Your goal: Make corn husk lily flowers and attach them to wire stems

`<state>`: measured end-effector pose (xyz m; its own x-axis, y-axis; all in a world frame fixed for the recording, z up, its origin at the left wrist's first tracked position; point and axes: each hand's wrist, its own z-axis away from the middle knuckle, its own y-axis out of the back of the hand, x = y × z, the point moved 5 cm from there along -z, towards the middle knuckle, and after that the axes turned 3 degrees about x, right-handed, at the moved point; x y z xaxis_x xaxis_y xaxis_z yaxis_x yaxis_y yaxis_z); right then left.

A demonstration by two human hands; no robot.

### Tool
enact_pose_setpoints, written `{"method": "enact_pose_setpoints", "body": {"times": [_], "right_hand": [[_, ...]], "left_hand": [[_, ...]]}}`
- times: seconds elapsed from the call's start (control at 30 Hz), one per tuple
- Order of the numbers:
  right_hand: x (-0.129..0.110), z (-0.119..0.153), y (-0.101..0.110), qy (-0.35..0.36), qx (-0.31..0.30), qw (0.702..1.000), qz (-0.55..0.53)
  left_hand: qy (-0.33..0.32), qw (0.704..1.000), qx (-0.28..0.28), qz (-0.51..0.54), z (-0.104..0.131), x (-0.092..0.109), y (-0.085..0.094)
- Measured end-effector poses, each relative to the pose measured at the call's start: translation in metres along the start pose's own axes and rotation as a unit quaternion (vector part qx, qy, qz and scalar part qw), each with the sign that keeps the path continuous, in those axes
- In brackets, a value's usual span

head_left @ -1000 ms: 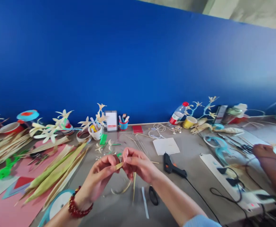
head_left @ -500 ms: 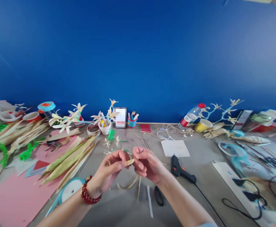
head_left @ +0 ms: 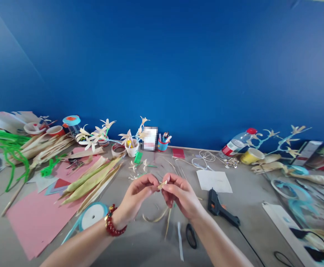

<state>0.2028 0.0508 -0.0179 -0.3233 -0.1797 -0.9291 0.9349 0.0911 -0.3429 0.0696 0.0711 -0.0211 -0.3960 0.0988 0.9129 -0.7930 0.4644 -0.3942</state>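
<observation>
Between my fingertips is a small cream piece of corn husk (head_left: pixel 162 185), partly hidden by the fingers. My left hand (head_left: pixel 140 194), with a red bead bracelet (head_left: pixel 112 223) at the wrist, pinches one end of it. On the other end, the thumb and fingers of my right hand (head_left: pixel 182 194) are closed. Beneath the hands, thin husk strips (head_left: pixel 158 217) lie on the grey table. Small husk flowers (head_left: pixel 144 165) rest just beyond my left hand. Near my right forearm are a white strip (head_left: pixel 180 241) and a black scissors handle (head_left: pixel 191 236).
A black glue gun (head_left: pixel 221 208) lies on the right with its cord trailing forward, close to a power strip (head_left: pixel 287 231). Pink paper (head_left: pixel 39 222), corn husks (head_left: pixel 91 183) and a ribbon roll (head_left: pixel 93 216) cover the left. Cups, a bottle (head_left: pixel 238 142) and flower stems line the blue wall.
The view has turned left, so the table things appear farther right. My right fingers have come in from beside the husk piece to grip it; its angle has changed.
</observation>
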Motion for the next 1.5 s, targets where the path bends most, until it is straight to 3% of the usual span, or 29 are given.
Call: {"method": "enact_pose_setpoints", "body": {"times": [0.2,0.4,0.63,1.1,1.5], "right_hand": [[0.002,0.001,0.002,0.005,0.006,0.999,0.032],[0.006,0.002,-0.004,-0.009,-0.03,0.998,-0.062],[0.006,0.001,-0.006,-0.024,-0.043,0.99,-0.132],[0.001,0.004,-0.007,-0.008,-0.055,0.998,-0.012],[0.006,0.0,-0.006,-0.109,-0.136,0.968,-0.18]], "left_hand": [[0.012,0.999,0.01,-0.047,0.001,0.005,-0.002],[0.046,0.995,-0.024,0.081,0.002,-0.002,-0.008],[0.056,0.985,-0.032,0.159,0.0,-0.001,-0.011],[0.054,0.998,-0.025,0.029,0.005,0.0,-0.008],[0.065,0.989,-0.061,0.118,0.002,0.001,-0.009]]}}
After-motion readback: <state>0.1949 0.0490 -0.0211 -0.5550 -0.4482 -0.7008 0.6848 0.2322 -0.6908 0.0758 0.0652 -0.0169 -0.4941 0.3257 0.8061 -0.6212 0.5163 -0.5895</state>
